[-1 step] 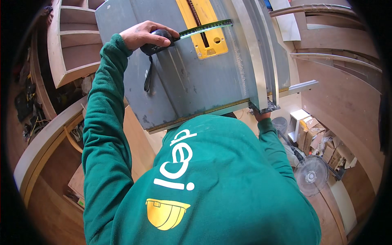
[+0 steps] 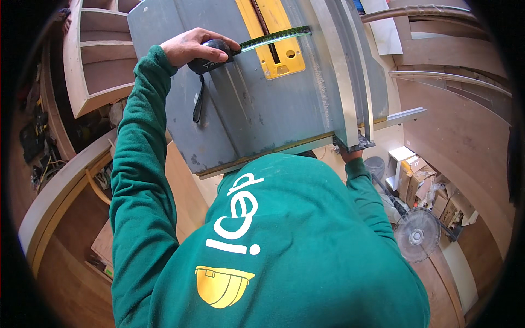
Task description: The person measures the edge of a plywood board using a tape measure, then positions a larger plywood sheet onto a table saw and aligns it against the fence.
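Note:
My left hand (image 2: pixel 198 48) is wrapped around a black tape measure (image 2: pixel 210 59) above the grey table of a table saw (image 2: pixel 219 120). A dark wrist strap (image 2: pixel 198 101) hangs from its case. The green blade (image 2: pixel 276 37) is drawn out rightward across the yellow throat plate (image 2: pixel 281 65), its tip short of the metal rip fence (image 2: pixel 336 76). Within the plate's slot, a dark saw blade (image 2: pixel 261 21) shows. My right hand (image 2: pixel 351 154) grips the fence's near end, at its black clamp head (image 2: pixel 358 143); that head hides most of the fingers.
A guide rail (image 2: pixel 406 115) runs along the table's front edge and juts out to the right. To the left stands an open wooden shelf unit (image 2: pixel 104 49). A fan (image 2: pixel 416 235) and cardboard boxes (image 2: pixel 415 177) are at the lower right. Wooden panels (image 2: pixel 454 104) line the right side.

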Available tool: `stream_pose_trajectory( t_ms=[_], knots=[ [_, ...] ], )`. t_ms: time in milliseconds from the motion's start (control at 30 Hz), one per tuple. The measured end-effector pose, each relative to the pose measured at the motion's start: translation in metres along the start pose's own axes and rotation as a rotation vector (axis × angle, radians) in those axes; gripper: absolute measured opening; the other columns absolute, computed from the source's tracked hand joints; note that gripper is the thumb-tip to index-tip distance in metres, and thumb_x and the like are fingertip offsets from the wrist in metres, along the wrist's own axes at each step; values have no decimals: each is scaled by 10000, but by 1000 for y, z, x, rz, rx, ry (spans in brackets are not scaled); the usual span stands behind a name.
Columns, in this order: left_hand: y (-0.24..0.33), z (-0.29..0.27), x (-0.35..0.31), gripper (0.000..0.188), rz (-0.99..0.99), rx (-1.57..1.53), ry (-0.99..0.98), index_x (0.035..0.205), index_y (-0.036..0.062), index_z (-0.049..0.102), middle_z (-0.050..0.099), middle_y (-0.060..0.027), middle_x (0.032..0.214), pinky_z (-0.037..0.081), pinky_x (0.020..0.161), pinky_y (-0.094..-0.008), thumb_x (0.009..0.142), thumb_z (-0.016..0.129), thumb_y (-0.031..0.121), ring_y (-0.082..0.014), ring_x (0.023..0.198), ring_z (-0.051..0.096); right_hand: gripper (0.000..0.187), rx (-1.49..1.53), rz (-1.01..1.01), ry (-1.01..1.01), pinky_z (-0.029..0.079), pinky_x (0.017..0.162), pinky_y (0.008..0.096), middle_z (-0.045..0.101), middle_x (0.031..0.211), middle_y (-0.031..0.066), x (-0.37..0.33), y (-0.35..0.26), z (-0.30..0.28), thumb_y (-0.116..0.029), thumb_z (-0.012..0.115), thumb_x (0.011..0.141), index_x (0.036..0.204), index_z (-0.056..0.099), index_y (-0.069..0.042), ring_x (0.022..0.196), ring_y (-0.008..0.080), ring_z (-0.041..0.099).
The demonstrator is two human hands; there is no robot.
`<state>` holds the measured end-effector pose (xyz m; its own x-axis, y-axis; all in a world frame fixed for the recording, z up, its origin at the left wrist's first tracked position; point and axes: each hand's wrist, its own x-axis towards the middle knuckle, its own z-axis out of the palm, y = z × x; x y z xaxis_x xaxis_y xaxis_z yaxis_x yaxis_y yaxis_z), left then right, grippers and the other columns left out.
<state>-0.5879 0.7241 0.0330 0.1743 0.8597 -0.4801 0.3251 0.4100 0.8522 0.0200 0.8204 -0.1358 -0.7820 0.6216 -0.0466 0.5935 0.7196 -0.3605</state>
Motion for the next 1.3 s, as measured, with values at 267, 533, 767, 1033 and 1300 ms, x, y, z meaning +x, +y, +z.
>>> stream_pose_trajectory(
  t_ms=[267, 533, 767, 1033, 1300],
  knots=[
    [0, 1, -1, 790, -9, 2, 8, 1290, 117, 708, 681, -124, 1164, 532, 987, -341, 750, 753, 691, -284, 1036, 636, 282, -95, -24, -20, 495, 718, 471, 672, 875, 117, 0, -3, -2, -320, 735, 778, 987, 709, -132, 830, 331, 646],
    [-1, 2, -1, 785, 13, 3, 21, 1287, 113, 709, 681, -122, 1156, 534, 984, -334, 755, 751, 689, -288, 1027, 638, 257, -210, -58, -16, 503, 718, 467, 688, 883, 114, 6, -12, -10, -307, 727, 782, 971, 716, -134, 834, 325, 656],
    [0, 2, 0, 803, 8, -8, 13, 1287, 116, 709, 680, -129, 1165, 530, 1004, -348, 736, 756, 699, -297, 1037, 641, 245, -236, -74, -7, 506, 707, 467, 690, 871, 114, 4, -11, -7, -309, 718, 792, 968, 718, -139, 818, 323, 662],
    [-1, 2, -1, 814, 8, 10, 15, 1290, 126, 708, 681, -131, 1169, 532, 1004, -355, 728, 748, 714, -303, 1039, 641, 266, -244, -46, -65, 508, 727, 463, 692, 910, 111, 6, -14, -12, -283, 724, 788, 1013, 717, -142, 848, 320, 662],
    [-2, 0, -1, 795, 12, -1, 9, 1296, 118, 702, 696, -129, 1171, 501, 1037, -353, 743, 766, 686, -294, 1042, 646, 255, -268, -62, -34, 505, 741, 458, 692, 918, 106, 7, -16, -12, -277, 699, 807, 1022, 715, -141, 865, 317, 658]
  ],
)
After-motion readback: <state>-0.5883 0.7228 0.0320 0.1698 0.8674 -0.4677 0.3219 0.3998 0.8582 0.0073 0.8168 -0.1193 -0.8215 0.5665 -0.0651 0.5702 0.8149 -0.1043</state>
